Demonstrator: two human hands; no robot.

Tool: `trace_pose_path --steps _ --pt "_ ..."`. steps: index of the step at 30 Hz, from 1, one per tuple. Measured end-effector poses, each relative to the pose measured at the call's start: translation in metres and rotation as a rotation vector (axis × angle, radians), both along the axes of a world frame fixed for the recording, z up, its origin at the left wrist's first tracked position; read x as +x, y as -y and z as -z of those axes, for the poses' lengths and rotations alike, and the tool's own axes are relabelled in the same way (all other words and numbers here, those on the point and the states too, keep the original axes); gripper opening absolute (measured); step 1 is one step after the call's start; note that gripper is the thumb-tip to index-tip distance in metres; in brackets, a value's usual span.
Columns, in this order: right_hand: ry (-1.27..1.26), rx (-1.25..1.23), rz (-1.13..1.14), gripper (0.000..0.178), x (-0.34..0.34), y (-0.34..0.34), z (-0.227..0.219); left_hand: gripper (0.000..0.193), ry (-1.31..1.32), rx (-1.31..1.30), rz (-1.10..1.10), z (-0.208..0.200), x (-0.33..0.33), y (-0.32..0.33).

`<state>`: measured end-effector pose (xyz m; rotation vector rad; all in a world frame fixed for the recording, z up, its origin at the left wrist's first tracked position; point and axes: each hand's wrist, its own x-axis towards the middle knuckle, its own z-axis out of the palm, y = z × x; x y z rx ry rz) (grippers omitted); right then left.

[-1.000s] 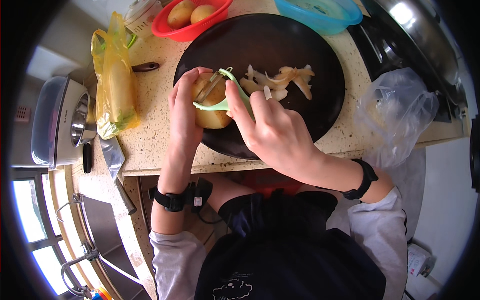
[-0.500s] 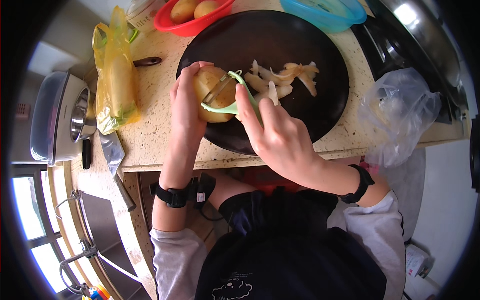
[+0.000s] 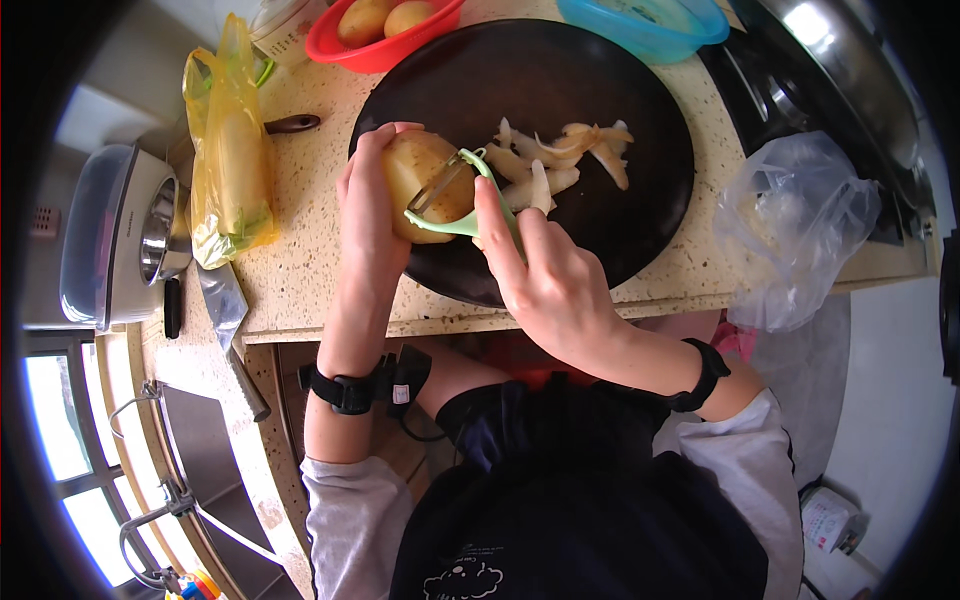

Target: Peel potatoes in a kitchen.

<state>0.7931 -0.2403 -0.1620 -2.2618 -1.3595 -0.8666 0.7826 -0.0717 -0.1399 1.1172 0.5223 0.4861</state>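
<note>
My left hand (image 3: 368,195) is wrapped round a large potato (image 3: 408,170) from its left side, over the left part of a round dark board (image 3: 520,75). Part of the potato shows pale, peeled flesh; brown skin covers other parts. In my right hand (image 3: 545,275) is a light green peeler (image 3: 455,222), its metal blade lying against or just over the potato's right side. My index finger stretches along the peeler's frame. Several curled potato peelings (image 3: 565,155) lie on the board to the right of the peeler.
A red bowl (image 3: 385,50) with potatoes and a blue bowl (image 3: 650,38) stand behind the board. On the left are a yellow plastic bag (image 3: 230,150) and a cleaver (image 3: 225,305) reaching over the counter edge. A clear plastic bag (image 3: 800,225) hangs over the edge at right.
The peeler and my right hand have shifted very slightly, and my right forearm has dropped a little. My left hand keeps its hold on the potato.
</note>
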Motion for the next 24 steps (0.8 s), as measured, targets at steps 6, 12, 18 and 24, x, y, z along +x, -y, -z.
trace_pose_path --steps 6,12,18,24 --pt "-0.023 0.053 0.005 0.063 -0.004 0.003 0.010 0.028 -0.008 0.000 -0.020 0.002 0.003 0.000" --pt "-0.001 0.033 0.041 0.062 -0.008 0.004 0.013 0.027 -0.015 -0.022 -0.017 -0.001 0.003 0.000" --pt "0.032 -0.071 0.090 0.049 -0.021 0.010 0.012 0.028 -0.008 -0.087 -0.030 -0.003 0.000 -0.002" --pt "0.034 -0.096 0.124 0.057 -0.026 0.014 0.010 0.027 0.010 -0.074 -0.014 0.003 0.004 -0.004"
